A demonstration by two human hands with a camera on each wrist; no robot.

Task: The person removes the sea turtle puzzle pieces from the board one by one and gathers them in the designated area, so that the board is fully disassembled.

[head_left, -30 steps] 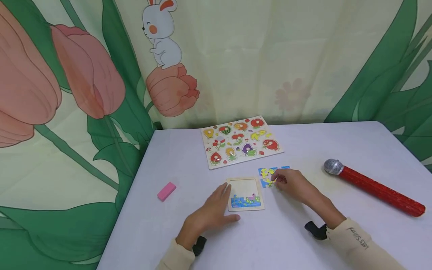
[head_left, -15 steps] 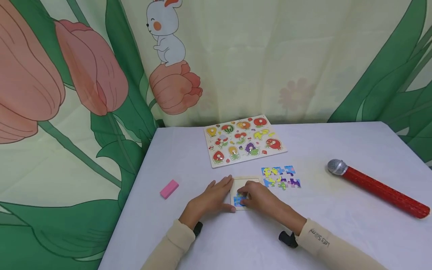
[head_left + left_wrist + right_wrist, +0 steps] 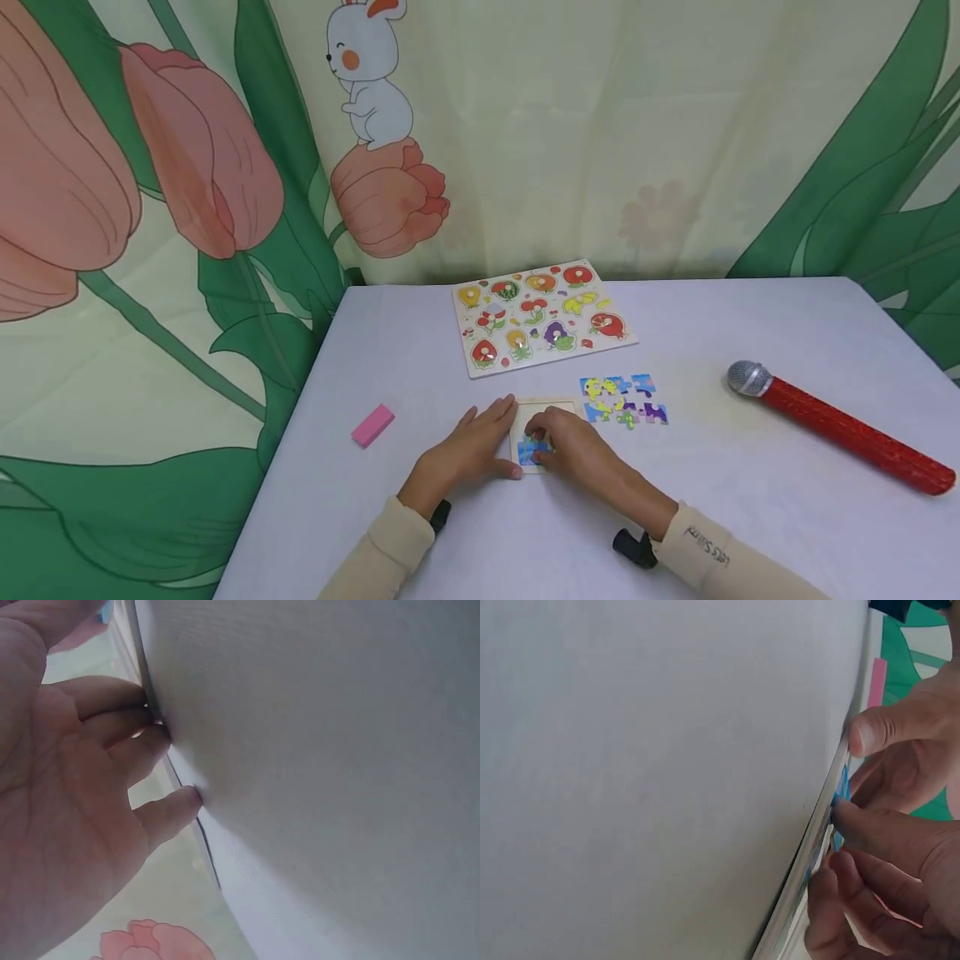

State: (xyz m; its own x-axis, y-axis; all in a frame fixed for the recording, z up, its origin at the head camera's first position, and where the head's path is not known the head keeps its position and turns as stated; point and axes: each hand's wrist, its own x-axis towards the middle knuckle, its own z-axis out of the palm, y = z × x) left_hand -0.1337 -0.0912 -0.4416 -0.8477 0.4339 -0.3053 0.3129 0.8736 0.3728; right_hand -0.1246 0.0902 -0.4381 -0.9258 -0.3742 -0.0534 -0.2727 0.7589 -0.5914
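Note:
A small square wooden puzzle tray [image 3: 528, 412] lies flat in front of me, with blue jigsaw pieces [image 3: 527, 452] along its near side. My left hand [image 3: 468, 450] rests along the tray's left edge, fingers extended and thumb near the front corner. Over the tray, my right hand [image 3: 576, 448] pinches a jigsaw piece [image 3: 828, 838] between thumb and fingers, low against the tray in the right wrist view; the hand hides most of the piece and the tray's right part. Several loose jigsaw pieces [image 3: 594, 387] lie in rows just right of the tray.
Behind the tray lies a fruit peg puzzle board [image 3: 546, 310]. A pink block [image 3: 372, 426] sits to the left, and a red toy microphone [image 3: 843, 435] lies at the right. The white table [image 3: 697, 325] ends at a printed curtain [image 3: 540, 150].
My right hand has moved left from the loose pieces to the tray, bringing a jigsaw piece; over the last half second it stays there. My left hand keeps its place at the tray's left edge.

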